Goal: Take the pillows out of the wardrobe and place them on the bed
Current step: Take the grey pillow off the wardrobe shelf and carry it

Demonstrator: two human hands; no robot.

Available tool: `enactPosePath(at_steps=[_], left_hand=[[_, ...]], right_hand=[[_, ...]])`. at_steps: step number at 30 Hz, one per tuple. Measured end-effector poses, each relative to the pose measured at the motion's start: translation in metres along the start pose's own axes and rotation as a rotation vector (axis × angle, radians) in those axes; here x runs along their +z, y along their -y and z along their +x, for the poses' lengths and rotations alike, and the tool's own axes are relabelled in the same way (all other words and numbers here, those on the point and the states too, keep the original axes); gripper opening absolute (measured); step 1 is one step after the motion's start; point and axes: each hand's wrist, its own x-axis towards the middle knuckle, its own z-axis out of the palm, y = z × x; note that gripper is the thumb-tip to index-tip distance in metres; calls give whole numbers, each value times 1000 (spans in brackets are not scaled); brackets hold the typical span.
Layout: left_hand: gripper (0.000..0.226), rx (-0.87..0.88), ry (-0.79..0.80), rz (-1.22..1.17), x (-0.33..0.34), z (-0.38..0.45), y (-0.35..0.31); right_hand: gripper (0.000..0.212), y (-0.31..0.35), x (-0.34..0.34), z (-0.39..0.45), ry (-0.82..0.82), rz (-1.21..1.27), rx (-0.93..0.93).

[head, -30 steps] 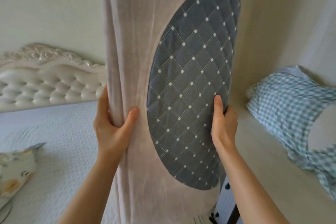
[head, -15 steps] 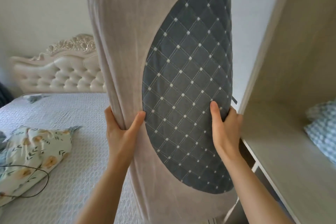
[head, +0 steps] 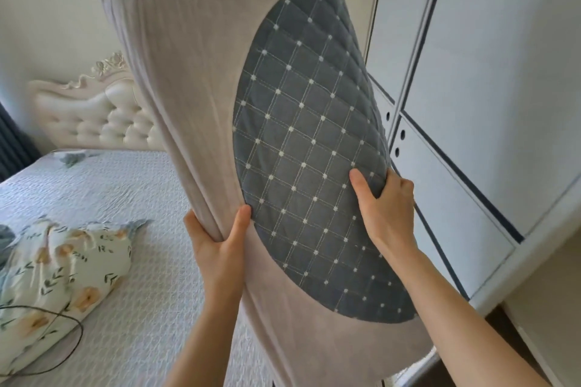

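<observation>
A long beige pillow [head: 188, 78] with a quilted grey oval panel stands on end in front of me, tilted to the left and held in the air. My left hand [head: 220, 245] grips its left edge, thumb on the front. My right hand [head: 385, 207] clasps its right edge, thumb pressed on the grey panel. A floral pillow [head: 59, 267] lies on the bed [head: 103, 185] at the lower left. The wardrobe [head: 471, 110] stands to the right, its white panelled door facing me.
A cream tufted headboard [head: 94, 116] sits against the back wall. A thin dark cable [head: 63, 352] loops over the floral pillow and bedspread. A dark curtain edge [head: 12, 141] shows at the far left.
My view has swung left from the wardrobe shelf toward the bed. The beige pillow has come with both hands and now tilts left. The checked blue pillow on the shelf is out of view.
</observation>
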Motion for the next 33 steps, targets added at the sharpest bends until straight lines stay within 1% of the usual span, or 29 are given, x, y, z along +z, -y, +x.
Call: enactPosePath(at_steps=[6, 10, 15, 19, 25, 28, 33], left_hand=[[69, -95, -48, 24, 30, 53, 38], [71, -150, -103, 36, 62, 89, 66], [75, -202, -178, 66, 122, 139, 103], [76, -244, -249, 83, 179, 188, 126], [77, -261, -345, 106, 243, 256, 151], [79, -280, -396, 113, 262, 285, 164], [76, -307, -483, 111, 281, 340, 193]], right_hand=[[86, -19, 61, 58, 79, -62, 54], [91, -35, 99, 108, 118, -100, 45], [93, -58, 150, 192, 172, -154, 28], [93, -70, 189, 275, 269, -146, 21], [93, -71, 243, 375, 360, -135, -52], [93, -68, 274, 411, 404, -145, -79], [91, -60, 339, 463, 501, -180, -126]])
